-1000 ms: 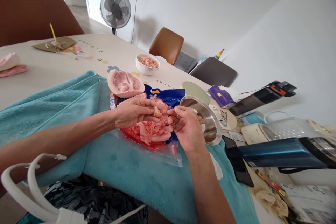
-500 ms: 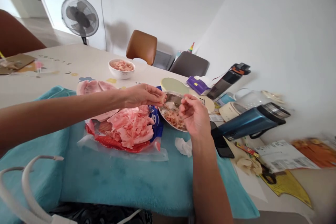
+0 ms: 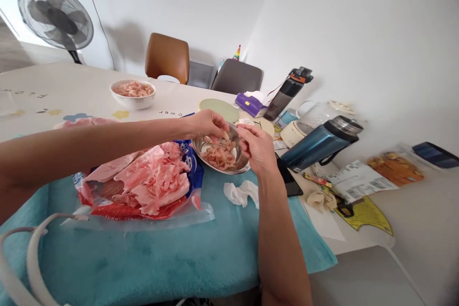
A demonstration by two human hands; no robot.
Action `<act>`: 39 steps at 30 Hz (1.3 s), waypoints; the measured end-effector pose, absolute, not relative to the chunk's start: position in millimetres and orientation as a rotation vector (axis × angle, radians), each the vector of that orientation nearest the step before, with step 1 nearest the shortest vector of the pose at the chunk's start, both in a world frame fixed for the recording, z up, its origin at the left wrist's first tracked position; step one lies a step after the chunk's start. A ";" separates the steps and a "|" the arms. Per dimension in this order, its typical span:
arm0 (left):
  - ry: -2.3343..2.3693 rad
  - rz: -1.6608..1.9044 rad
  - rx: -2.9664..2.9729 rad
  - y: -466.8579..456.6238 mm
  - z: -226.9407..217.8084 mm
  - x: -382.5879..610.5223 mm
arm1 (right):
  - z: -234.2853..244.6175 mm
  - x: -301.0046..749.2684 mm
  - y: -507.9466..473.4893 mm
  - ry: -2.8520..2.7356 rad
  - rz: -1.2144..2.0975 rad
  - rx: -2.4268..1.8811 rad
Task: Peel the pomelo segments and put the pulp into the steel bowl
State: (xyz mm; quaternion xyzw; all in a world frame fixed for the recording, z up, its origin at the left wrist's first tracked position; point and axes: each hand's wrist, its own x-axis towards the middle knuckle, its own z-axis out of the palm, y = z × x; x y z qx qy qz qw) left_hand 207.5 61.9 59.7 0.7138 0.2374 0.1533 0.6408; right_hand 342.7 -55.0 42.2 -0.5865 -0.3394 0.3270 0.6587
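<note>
Both my hands hover over a steel bowl point(image 3: 241, 165) of pink pomelo flesh on the teal towel point(image 3: 150, 253). My left hand point(image 3: 207, 124) pinches a small pale piece of pomelo above the bowl's far side. My right hand point(image 3: 256, 147) is curled at the bowl's right rim, fingertips together beside the left hand's; what it holds, if anything, I cannot make out. To the left lies a heap of pink pomelo peel and membrane point(image 3: 150, 179) on a plastic bag point(image 3: 186, 213).
A white bowl of pomelo flesh point(image 3: 132, 92) stands farther back on the table. A crumpled tissue point(image 3: 241, 192), a blue flask point(image 3: 321, 142), a black bottle point(image 3: 287, 92), a tissue box point(image 3: 250, 103), a phone, papers and a green lid point(image 3: 219, 108) crowd the right. Two chairs and a fan point(image 3: 55, 15) stand behind.
My view has swung right and down. Both hands moved from the peel heap to the steel bowl, and now sit directly over the flesh in it.
</note>
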 end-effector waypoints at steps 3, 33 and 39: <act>0.525 0.362 1.571 57.6 64.7 209.4 | 39.9 340.3 -53.5 -0.836 0.826 -1.378; 0.403 0.185 2.076 66.4 66.1 200.7 | 30.8 352.5 -46.2 -0.571 0.824 -1.176; 0.245 0.335 2.223 67.6 57.7 202.7 | 35.7 350.9 -48.7 -0.502 0.939 -1.139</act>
